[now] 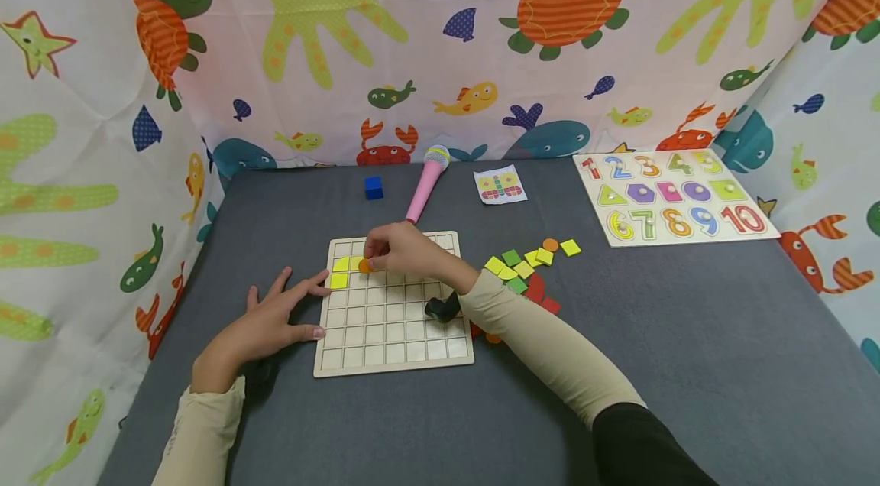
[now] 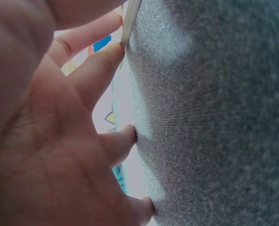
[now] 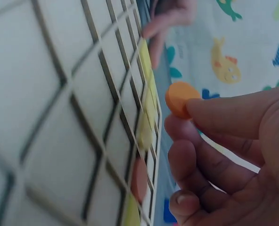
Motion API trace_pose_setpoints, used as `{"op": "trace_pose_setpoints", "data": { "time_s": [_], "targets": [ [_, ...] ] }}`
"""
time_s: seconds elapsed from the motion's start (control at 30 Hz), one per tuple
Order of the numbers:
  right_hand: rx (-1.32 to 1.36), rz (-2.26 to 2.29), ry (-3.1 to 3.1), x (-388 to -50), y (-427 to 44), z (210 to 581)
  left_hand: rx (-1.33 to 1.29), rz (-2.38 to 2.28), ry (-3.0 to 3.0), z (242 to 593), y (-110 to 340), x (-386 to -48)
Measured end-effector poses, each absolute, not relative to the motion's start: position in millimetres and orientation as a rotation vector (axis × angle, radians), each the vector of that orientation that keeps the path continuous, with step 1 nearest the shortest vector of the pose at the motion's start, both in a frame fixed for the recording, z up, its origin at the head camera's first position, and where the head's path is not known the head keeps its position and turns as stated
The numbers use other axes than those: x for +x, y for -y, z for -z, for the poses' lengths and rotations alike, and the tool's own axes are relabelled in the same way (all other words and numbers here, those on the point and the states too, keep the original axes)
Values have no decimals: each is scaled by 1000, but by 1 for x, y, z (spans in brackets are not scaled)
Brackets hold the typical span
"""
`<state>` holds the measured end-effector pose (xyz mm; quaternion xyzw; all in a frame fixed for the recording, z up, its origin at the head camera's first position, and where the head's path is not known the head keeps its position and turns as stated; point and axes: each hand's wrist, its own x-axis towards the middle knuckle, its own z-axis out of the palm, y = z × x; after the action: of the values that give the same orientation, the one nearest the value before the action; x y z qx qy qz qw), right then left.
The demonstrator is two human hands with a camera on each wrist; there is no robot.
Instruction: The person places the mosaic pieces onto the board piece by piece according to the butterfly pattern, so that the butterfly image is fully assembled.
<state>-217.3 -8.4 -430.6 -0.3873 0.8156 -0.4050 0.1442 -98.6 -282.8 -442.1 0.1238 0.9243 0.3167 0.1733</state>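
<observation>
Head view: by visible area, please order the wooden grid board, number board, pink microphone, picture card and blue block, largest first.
1. Wooden grid board, though partly hidden by the right hand
2. Number board
3. Picture card and pink microphone: too alike to rank
4. Blue block

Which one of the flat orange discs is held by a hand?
The flat orange disc pinched by the right hand over the square wooden grid board; the other orange discs are unheld.
</observation>
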Motion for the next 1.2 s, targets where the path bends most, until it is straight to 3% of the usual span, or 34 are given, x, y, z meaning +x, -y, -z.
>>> {"op": "trace_pose_setpoints", "data": {
  "time_s": [0.7,1.2],
  "targets": [
    [-1171,880,-2548,-200,42,443,358,-900,-2613,441,283,-98],
    [-1291,886,-2524,-201,13,432,347,-870,-2638,442,283,-98]
  ]
}}
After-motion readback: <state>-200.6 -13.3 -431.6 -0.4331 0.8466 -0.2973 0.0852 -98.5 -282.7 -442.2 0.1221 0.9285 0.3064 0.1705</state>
